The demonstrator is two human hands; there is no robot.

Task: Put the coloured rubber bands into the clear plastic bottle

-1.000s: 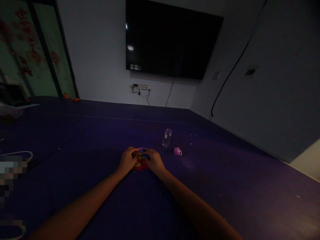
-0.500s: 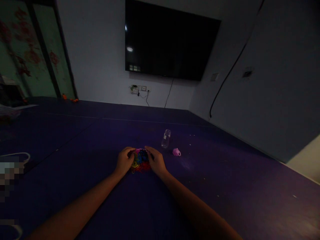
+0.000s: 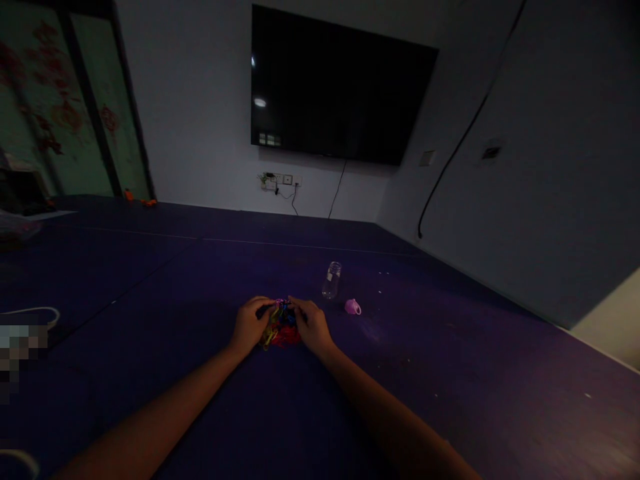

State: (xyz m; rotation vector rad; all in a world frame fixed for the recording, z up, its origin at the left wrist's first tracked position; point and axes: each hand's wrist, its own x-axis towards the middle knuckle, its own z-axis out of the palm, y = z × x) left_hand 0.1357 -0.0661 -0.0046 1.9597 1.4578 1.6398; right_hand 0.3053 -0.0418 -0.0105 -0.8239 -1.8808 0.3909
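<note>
A small heap of multicoloured rubber bands [image 3: 286, 335], red, yellow, blue and pink, lies on the dark purple floor between my hands. My left hand [image 3: 250, 327] curls round its left side, with thumb and fingers closed on the bands. From the right, my right hand [image 3: 313, 327] grips the other side in the same way. Both fingertips meet the heap's far edge, and the fingers partly hide it. Beyond my right hand, a clear, uncapped plastic bottle [image 3: 331, 283] stands tilted in the view. A pink lid with a loop [image 3: 353, 307] rests to its right.
Purple floor [image 3: 200, 280] spreads around, with small white scraps at the right. A white wall with sockets [image 3: 280, 180] and a large television [image 3: 340, 87] stands ahead. A black cable [image 3: 453, 157] runs down the right wall. Orange toys [image 3: 149, 203] sit by the door.
The heap between my hands has shifted shape slightly, with yellow bands showing more at its lower left. My hands stay in nearly the same place.
</note>
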